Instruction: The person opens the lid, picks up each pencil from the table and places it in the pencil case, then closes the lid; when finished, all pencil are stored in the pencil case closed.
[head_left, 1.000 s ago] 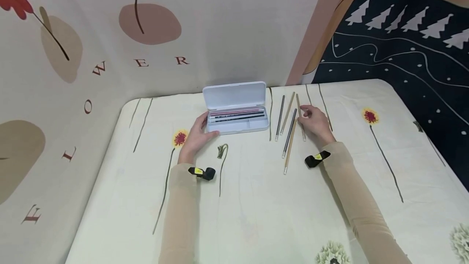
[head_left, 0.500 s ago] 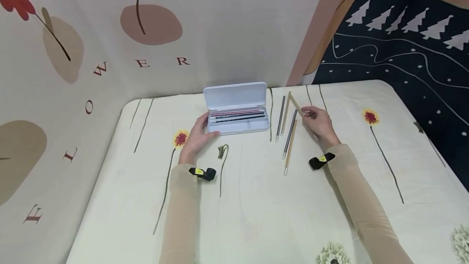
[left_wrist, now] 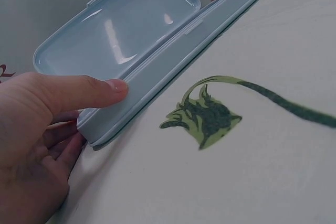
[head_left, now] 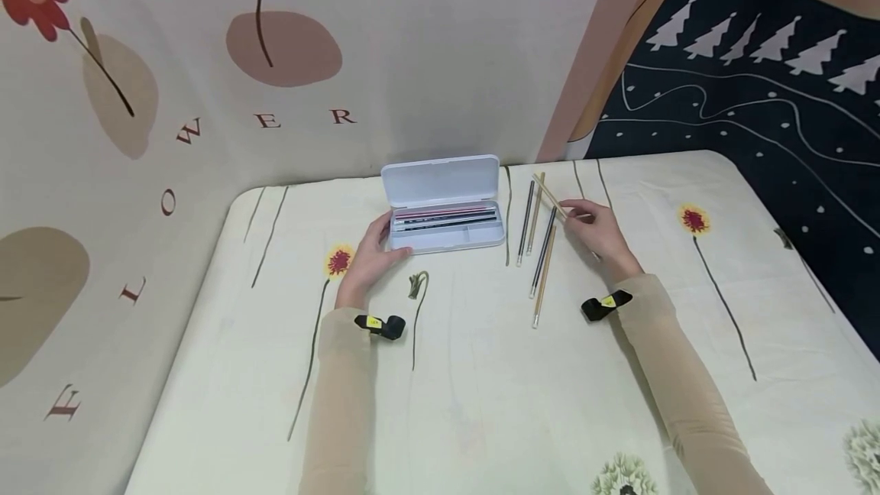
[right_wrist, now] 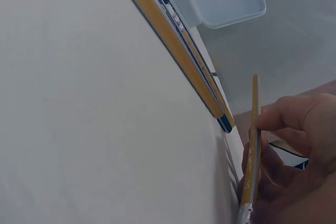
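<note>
Right hand [head_left: 596, 232]: thumb and fingers pinch a wooden pencil [right_wrist: 254, 145]. Thumb on one side, other fingers behind and below; the bare tapering end sticks out past the grip, pointing up-left in head view toward the loose pencils. Left hand [head_left: 371, 258] grips the left end of the open pencil case [head_left: 433, 239]: thumb on the front wall, remaining fingers bent around the end.

Four loose pencils lie between case and right hand, two dark [head_left: 525, 224] and two wooden [head_left: 545, 277].

Hard to see: in head view the right hand covers much of the held pencil; right wrist view cuts its ferrule end at the bottom edge. Can't tell if its far end touches the wooden pencil it overlaps. Pencils in the case [head_left: 447, 214] sit too close to count; left wrist view doesn't show the inside.

Vs 1 s ago: held pencil was near parallel to the loose ones, now swung diagonal; right hand slightly further right. Left hand and case haven't moved noticeably.
</note>
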Demonstrator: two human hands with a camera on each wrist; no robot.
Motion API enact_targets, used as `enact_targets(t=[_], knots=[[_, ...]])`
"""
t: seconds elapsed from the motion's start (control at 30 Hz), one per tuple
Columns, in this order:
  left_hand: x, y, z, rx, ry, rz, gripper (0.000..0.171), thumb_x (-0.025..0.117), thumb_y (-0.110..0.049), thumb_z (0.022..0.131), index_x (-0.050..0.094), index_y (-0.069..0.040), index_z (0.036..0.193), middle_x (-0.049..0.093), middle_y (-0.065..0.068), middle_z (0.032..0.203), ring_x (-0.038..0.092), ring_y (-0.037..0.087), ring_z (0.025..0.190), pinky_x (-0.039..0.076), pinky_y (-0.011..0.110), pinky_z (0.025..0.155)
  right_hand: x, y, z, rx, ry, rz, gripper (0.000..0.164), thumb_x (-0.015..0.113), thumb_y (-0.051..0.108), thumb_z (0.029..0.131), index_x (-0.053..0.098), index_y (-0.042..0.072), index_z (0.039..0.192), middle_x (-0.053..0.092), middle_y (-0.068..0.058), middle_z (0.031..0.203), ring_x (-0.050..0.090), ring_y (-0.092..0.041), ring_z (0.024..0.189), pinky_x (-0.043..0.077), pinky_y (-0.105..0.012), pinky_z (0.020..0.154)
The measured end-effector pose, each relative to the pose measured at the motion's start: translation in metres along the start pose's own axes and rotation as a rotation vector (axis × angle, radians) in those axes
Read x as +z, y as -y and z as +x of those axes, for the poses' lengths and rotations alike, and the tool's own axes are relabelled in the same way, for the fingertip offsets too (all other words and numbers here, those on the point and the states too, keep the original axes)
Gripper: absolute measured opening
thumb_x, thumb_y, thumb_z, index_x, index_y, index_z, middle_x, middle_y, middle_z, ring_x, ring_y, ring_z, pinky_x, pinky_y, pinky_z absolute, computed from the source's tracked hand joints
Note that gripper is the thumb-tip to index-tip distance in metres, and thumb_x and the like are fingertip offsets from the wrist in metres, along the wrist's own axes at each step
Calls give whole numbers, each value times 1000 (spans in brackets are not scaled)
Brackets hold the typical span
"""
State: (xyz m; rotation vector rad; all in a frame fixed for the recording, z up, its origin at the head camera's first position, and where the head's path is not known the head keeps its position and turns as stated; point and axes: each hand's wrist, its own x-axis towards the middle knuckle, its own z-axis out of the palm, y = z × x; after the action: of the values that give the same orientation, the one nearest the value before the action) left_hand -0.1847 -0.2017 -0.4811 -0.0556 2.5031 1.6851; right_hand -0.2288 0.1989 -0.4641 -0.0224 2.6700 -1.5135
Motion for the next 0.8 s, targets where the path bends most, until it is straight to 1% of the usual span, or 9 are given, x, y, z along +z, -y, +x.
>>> enact_targets(t=[0.13, 0.33, 0.57, 0.67, 0.8], knots=[[0, 0, -1, 4, 3, -13, 84, 72, -5, 83, 26, -11, 153, 26, 9, 156, 23, 24, 142, 18, 35, 116, 2, 3, -2, -9, 8, 17, 38, 55, 4, 92, 59, 3, 130, 57, -17, 109, 55, -28, 100, 45, -25, 75], [1, -2, -1, -6, 6, -12, 84, 72, -6, 84, 25, -12, 153, 25, 9, 156, 22, 24, 143, 18, 35, 116, 4, 9, -5, -14, 39, 28, 38, 56, 8, 95, 58, 6, 132, 56, -16, 111, 53, -26, 100, 45, -26, 73], [1, -1, 0, 10, 4, -34, 84, 72, -4, 83, 26, -10, 153, 26, 9, 156, 23, 24, 142, 18, 34, 116, 9, 13, -4, -73, 69, 85, 34, 58, 5, 95, 60, 1, 129, 56, -19, 109, 55, -26, 95, 45, -22, 69], [1, -1, -1, 19, 6, -39, 84, 72, -3, 83, 26, -10, 153, 27, 10, 155, 24, 25, 142, 18, 35, 116, 12, 15, -4, -79, 82, 103, 34, 58, 4, 95, 60, 1, 128, 56, -18, 109, 55, -25, 95, 45, -20, 68], [0, -1, -1, 10, 6, -32, 85, 73, -4, 83, 26, -10, 153, 26, 10, 156, 23, 25, 142, 18, 35, 116, 18, 20, -3, -90, 96, 116, 34, 57, 3, 95, 60, 1, 128, 56, -17, 108, 54, -23, 93, 45, -19, 66]])
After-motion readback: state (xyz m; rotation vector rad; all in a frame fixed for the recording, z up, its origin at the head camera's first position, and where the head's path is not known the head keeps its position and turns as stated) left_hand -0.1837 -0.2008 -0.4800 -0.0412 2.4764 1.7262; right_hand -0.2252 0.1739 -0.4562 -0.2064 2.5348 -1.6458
